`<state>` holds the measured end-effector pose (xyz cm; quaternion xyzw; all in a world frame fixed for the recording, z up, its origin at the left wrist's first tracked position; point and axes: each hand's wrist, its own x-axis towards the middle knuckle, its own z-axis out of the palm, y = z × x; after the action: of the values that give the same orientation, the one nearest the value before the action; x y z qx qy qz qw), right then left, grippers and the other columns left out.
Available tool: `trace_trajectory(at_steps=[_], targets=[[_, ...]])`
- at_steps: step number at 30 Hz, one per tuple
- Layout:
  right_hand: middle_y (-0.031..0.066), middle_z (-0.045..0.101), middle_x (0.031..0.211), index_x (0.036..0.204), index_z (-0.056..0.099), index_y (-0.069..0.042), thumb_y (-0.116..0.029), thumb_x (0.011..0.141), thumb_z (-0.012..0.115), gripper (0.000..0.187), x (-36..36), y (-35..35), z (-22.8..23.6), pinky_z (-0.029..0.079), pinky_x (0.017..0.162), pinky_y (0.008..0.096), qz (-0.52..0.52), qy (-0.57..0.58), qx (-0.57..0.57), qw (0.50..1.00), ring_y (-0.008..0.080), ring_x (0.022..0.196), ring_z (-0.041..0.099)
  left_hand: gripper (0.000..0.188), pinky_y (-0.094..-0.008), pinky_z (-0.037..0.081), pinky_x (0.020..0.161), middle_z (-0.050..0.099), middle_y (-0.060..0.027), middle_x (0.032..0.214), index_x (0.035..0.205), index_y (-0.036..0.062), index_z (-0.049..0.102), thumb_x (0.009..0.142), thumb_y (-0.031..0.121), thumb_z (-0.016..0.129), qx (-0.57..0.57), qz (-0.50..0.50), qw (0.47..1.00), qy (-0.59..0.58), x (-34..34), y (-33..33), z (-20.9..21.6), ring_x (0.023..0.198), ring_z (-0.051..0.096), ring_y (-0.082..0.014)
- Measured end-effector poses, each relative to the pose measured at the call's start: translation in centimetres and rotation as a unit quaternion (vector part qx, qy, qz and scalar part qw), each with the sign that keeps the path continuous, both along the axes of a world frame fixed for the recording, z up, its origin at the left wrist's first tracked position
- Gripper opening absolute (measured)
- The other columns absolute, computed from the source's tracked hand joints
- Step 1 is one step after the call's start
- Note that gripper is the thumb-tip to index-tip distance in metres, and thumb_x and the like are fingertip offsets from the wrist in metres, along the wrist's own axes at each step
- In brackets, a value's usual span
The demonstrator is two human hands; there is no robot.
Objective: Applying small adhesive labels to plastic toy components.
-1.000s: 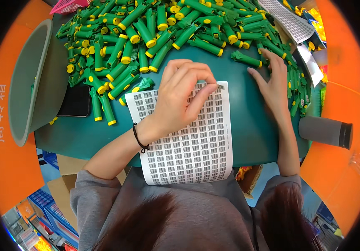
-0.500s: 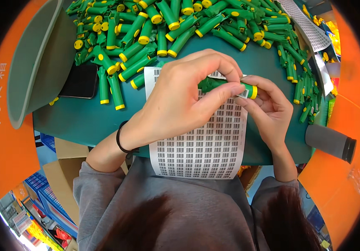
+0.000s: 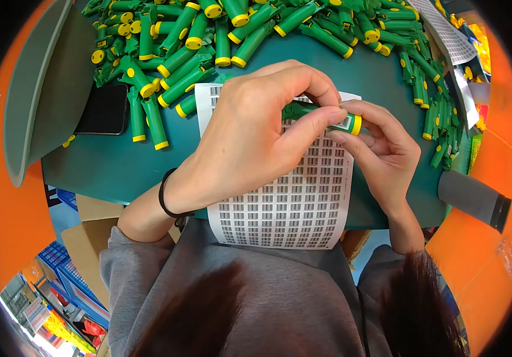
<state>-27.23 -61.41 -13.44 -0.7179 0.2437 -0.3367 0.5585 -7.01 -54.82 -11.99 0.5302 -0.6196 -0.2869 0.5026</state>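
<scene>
A green tube with a yellow end (image 3: pixel 356 125) is held between my two hands above the sheet. My left hand (image 3: pixel 250 128) curls over its green body, thumb pressed at the edge of a small white barcode label (image 3: pixel 344 123). The label lies against the tube close to the yellow end. My right hand (image 3: pixel 387 146) pinches the tube by that end with thumb and fingers. Beneath both hands is a white sheet of barcode labels (image 3: pixel 280 220), partly covered by my left hand and hanging over the table's near edge.
Many more green tubes (image 3: pixel 253 44) are piled across the far side of the green table (image 3: pixel 101 172). A dark phone (image 3: pixel 104 110) lies at left beside a grey-green curved panel (image 3: pixel 41 95). At right are a grey bottle (image 3: pixel 473 199) and another label sheet (image 3: pixel 446 35).
The small label, which earlier stuck out from the tube at a slant, now lies flatter along it. My left thumb has shifted slightly up and left. The whole view has moved a little.
</scene>
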Motion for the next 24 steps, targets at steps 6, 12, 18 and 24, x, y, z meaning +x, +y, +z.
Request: trace_trajectory(at_steps=[6,12,18,24], targets=[[0.0164,0.061,0.126,0.123,0.06,0.01,0.015,0.084,0.069,0.04,-0.1,0.0,-0.2,0.058,0.095,0.031,-0.003,0.002,0.01,1.0,0.0214,0.116,0.062,0.01,-0.0295,0.052,0.085,0.072,-0.0098,0.098,0.091,0.0001,0.069,0.084,0.003,0.075,-0.006,0.005,1.0,-0.001,-0.3,-0.3,-0.3,0.092,0.068,-0.018],[0.016,0.062,0.124,0.122,0.062,0.009,0.013,0.084,0.07,0.038,-0.5,-0.1,-0.2,0.058,0.094,0.0325,0.002,-0.017,0.017,1.0,0.022,0.112,0.064,0.029,-0.0259,0.053,0.08,0.068,-0.0036,0.09,0.111,0.0009,0.06,0.089,0.011,0.076,0.066,-0.032,0.996,0.051,-0.8,-0.2,-0.8,0.089,0.066,-0.0114],[0.015,0.064,0.122,0.121,0.063,0.007,0.013,0.085,0.069,0.037,-0.5,-0.2,-0.8,0.057,0.094,0.0336,0.012,-0.032,0.033,0.999,0.022,0.11,0.065,0.026,-0.0209,0.049,0.065,0.068,-0.0019,0.088,0.108,0.0009,0.063,0.1,0.026,0.064,0.275,-0.099,0.937,0.191,-0.2,-0.4,-0.1,0.077,0.062,-0.007],[0.0109,0.057,0.129,0.127,0.062,0.002,-0.006,0.08,0.081,0.052,0.4,-1.0,0.7,0.052,0.094,0.0331,-0.026,0.064,-0.046,0.997,0.0196,0.108,0.061,0.022,-0.0262,0.044,0.054,0.068,-0.0004,0.073,0.099,0.0046,0.074,0.098,0.023,0.062,0.039,0.05,0.997,0.052,1.7,0.5,-0.6,0.061,0.058,-0.0069]])
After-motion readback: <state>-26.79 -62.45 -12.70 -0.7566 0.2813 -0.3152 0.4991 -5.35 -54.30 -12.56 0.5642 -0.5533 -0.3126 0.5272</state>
